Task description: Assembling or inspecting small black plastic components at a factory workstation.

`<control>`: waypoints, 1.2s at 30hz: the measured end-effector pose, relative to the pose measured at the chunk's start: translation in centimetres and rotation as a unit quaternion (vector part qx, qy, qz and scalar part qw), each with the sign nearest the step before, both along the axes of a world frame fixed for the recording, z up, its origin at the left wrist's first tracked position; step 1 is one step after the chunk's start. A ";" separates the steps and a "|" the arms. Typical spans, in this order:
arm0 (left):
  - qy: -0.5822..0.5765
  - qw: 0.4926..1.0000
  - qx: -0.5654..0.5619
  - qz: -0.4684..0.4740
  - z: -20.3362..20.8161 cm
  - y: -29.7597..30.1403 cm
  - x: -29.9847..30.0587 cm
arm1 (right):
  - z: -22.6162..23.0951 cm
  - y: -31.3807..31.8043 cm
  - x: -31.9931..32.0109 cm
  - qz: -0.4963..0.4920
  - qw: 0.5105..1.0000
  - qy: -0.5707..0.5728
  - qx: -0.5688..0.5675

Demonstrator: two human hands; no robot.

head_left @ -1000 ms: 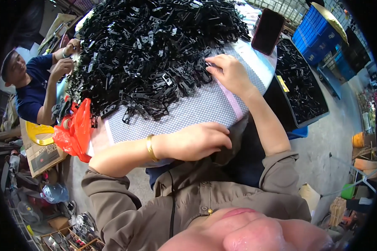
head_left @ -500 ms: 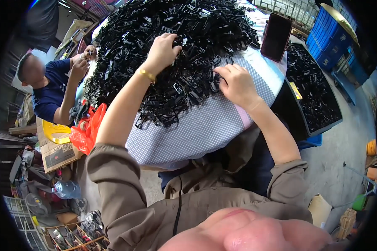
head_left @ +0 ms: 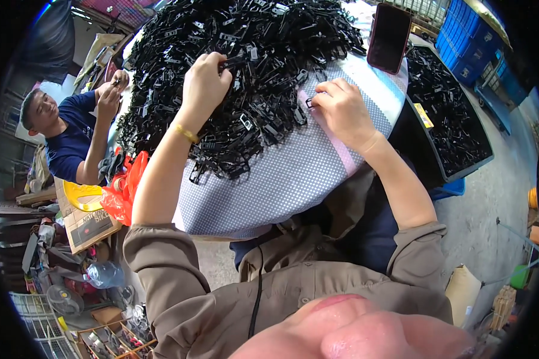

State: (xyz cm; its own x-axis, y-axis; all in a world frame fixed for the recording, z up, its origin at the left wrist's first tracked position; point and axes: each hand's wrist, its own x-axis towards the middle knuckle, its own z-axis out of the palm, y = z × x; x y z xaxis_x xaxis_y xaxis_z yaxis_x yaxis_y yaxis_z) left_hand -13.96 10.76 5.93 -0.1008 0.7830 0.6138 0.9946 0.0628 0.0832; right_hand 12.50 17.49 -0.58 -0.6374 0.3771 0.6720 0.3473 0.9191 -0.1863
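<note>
A large heap of small black clip-like parts (head_left: 263, 90) covers most of the round table. My left hand (head_left: 205, 87), with a yellow band at its wrist, is at the near left of the heap. Its fingers are bent down among the parts, and whatever they grip is hidden. At the heap's right edge, my right hand (head_left: 344, 110) is closed, fingertips pinching a small black part (head_left: 309, 103) just above the tablecloth (head_left: 263, 194). The cloth is pale with a dotted pattern and a pink stripe.
A phone (head_left: 390, 39) stands upright at the table's far right. Beyond it are a black crate of similar parts (head_left: 455, 128) and blue crates (head_left: 468, 42). At the left, a co-worker (head_left: 72, 134) handles something small. A red plastic bag (head_left: 126, 191) hangs by the table's left edge.
My left hand has shifted left and slightly toward me over the heap. My right hand has moved slightly right, away from the parts, and a small black part now shows at its fingertips.
</note>
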 end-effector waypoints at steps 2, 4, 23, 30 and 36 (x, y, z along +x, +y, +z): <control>-0.108 0.994 -0.006 -0.035 0.3 -1.8 1.5 | 0.1 0.5 0.2 0.022 0.999 -0.003 -0.030; -0.400 0.908 -0.087 -0.090 0.0 -3.9 3.5 | 0.5 0.7 0.2 0.032 0.999 0.008 -0.037; -0.739 0.623 -0.160 -0.202 -4.2 -8.1 10.5 | 3.5 -5.0 -0.5 0.231 0.907 0.133 -0.325; -0.718 0.651 -0.157 -0.190 -4.1 -8.0 10.4 | 3.1 -5.3 -0.6 0.213 0.926 0.123 -0.285; -0.711 0.653 -0.161 -0.205 -4.3 -8.1 10.2 | 2.6 -5.4 -0.9 0.211 0.933 0.122 -0.265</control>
